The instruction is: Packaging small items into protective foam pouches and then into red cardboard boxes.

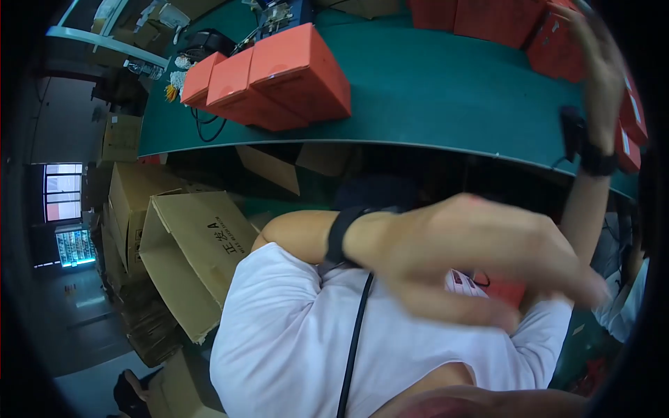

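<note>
My left hand [474, 254] is held across the front of my white shirt, blurred by motion. Its thumb and fingers are apart, and nothing shows between them. Behind its fingers a red surface [505, 291] partly shows; its kind is hidden. My right hand [598, 73] is raised over the table's far right side with fingers stretched out, beside a red box [556, 49]. I see nothing held in it. Both wrists wear black bands. Three red boxes [300, 80] stand side by side on the green table [425, 90], left of the middle.
More red boxes [498, 21] line the table's back right. An open cardboard carton [202, 244] stands at left, with other cartons [136, 202] behind it. A black device [573, 132] sits near the right edge. A person's sleeve [631, 306] shows at far right.
</note>
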### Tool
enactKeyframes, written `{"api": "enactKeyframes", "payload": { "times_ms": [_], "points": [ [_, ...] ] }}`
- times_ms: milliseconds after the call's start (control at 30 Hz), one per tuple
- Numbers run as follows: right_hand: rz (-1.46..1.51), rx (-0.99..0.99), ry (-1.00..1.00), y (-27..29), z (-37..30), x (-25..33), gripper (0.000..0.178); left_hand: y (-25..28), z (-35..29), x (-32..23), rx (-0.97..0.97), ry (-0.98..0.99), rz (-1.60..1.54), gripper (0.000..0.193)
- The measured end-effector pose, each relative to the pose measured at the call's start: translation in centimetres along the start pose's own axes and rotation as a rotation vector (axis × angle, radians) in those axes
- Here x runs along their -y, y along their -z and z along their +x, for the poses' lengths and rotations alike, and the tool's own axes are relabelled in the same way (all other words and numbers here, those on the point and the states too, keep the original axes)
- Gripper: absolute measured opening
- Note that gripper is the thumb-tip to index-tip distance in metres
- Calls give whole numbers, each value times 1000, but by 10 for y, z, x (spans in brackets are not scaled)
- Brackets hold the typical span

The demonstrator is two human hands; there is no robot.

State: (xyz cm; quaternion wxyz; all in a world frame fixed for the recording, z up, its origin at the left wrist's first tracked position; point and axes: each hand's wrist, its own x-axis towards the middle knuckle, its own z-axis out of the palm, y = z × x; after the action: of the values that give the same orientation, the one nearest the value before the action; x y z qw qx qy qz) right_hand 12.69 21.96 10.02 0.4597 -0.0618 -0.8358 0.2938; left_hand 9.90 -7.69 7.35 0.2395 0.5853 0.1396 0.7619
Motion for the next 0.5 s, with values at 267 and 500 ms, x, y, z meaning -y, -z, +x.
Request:
{"api": "enactKeyframes", "payload": {
  "times_ms": [267, 500],
  "points": [
    [263, 508, 209, -280, -83, 98, 89, -14, -46, -84, 116, -208, 57, 41],
    [682, 462, -528, -289, -76, 85, 67, 73, -73, -114, 304, 205, 550, 39]
  ]
}}
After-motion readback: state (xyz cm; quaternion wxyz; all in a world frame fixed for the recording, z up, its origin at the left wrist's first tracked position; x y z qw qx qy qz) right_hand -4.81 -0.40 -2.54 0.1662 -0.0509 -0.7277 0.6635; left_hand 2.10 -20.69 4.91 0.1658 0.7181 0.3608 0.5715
